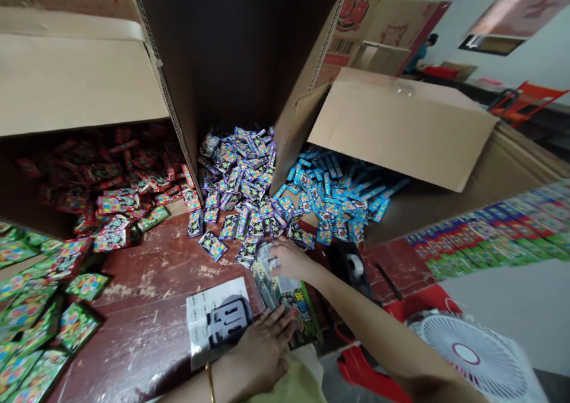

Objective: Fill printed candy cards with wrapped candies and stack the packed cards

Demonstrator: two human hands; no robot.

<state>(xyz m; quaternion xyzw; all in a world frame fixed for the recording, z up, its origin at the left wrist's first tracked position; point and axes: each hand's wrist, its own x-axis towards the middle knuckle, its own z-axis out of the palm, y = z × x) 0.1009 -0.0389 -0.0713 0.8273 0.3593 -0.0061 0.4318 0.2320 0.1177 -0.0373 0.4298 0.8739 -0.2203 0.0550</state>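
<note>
A stack of printed plastic bags [298, 311], clear with grey patterns at the far end and green at the near end, lies at the table's front edge. My left hand [265, 343] rests flat on its near part, fingers stretched out. At the far end, my right hand [291, 263] bends its fingers around the edge of a bag; its fingertips are partly hidden. Just beyond that hand spills a heap of small purple packets [243, 171]. A white sheet of stickers [196, 323] with a grey slotted holder [229, 320] on it sits left of the bags.
Open cartons hold red packets [120, 201] at left and blue packets [338, 195] at right. Green packets [33, 314] fill the left edge. A black tape dispenser [351, 266] stands right of my right forearm. A white fan [467, 352] is at lower right. Another person [418, 53] sits far back.
</note>
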